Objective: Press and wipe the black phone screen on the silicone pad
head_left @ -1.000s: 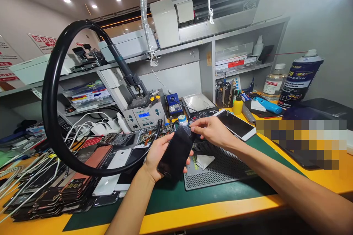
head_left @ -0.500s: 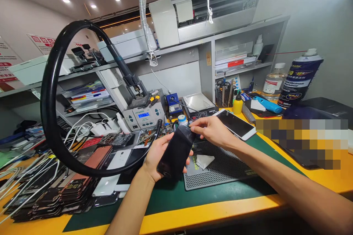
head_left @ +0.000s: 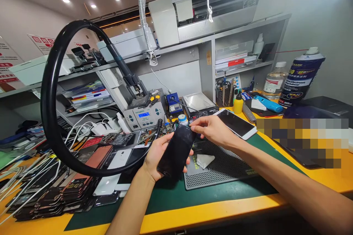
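Right hand [head_left: 210, 129] pinches narrowly at the phone's [head_left: 176, 151] top corner (contents unclear): work gently while left hand [head_left: 156, 156] cradles it.

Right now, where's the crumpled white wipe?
Head view, lower right of centre: the wipe lies on the grey perforated mat, just right of the black phone in the left hand.

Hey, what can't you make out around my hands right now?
All in the head view:
Back of the black phone: turned away, in the left hand.
Anything pinched by the right hand: too small, fingers cover it.
Part of the white device: behind the right hand.
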`<action>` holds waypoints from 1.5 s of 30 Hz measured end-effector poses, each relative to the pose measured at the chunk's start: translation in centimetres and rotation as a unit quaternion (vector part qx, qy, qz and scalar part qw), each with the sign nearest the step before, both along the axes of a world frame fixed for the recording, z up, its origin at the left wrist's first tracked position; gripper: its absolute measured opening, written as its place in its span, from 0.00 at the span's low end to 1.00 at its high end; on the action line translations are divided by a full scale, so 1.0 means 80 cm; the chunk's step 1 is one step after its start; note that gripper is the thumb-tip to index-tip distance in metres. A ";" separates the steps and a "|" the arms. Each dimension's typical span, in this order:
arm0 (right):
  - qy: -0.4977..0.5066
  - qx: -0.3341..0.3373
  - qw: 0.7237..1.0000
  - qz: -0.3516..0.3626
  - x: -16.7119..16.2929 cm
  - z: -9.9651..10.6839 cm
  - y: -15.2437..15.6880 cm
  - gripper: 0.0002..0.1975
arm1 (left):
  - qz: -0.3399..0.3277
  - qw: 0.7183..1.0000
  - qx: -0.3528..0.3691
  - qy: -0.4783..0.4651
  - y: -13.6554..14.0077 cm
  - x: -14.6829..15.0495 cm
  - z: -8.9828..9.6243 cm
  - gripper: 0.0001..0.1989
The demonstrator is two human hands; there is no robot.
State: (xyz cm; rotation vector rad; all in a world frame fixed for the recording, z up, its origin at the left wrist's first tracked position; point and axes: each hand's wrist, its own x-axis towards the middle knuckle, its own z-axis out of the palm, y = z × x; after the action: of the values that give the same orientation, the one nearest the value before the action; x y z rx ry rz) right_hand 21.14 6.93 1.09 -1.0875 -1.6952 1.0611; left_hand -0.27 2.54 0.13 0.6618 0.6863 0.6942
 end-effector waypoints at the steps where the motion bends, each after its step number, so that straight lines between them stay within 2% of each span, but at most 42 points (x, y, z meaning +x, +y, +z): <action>1: 0.000 -0.001 1.000 0.000 0.000 0.000 0.000 0.08 | -0.001 1.000 0.000 -0.001 0.000 0.000 0.000 0.29; 25: 0.008 -0.020 1.000 -0.013 -0.001 0.019 -0.012 0.08 | -0.012 0.999 -0.004 -0.032 0.003 -0.003 -0.002 0.30; 37: 0.013 -0.015 1.000 0.001 0.002 0.011 -0.007 0.10 | -0.030 0.999 0.001 -0.039 0.006 -0.006 -0.005 0.30; 45: -0.010 -0.013 1.000 -0.010 0.002 0.018 -0.011 0.11 | -0.040 0.998 0.009 -0.038 0.008 -0.008 -0.008 0.30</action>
State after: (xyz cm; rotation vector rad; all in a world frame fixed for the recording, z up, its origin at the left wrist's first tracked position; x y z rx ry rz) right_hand 21.27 6.04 2.52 -1.1319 -1.6873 1.0665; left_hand -0.95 3.17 -0.47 0.6723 0.5819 0.6489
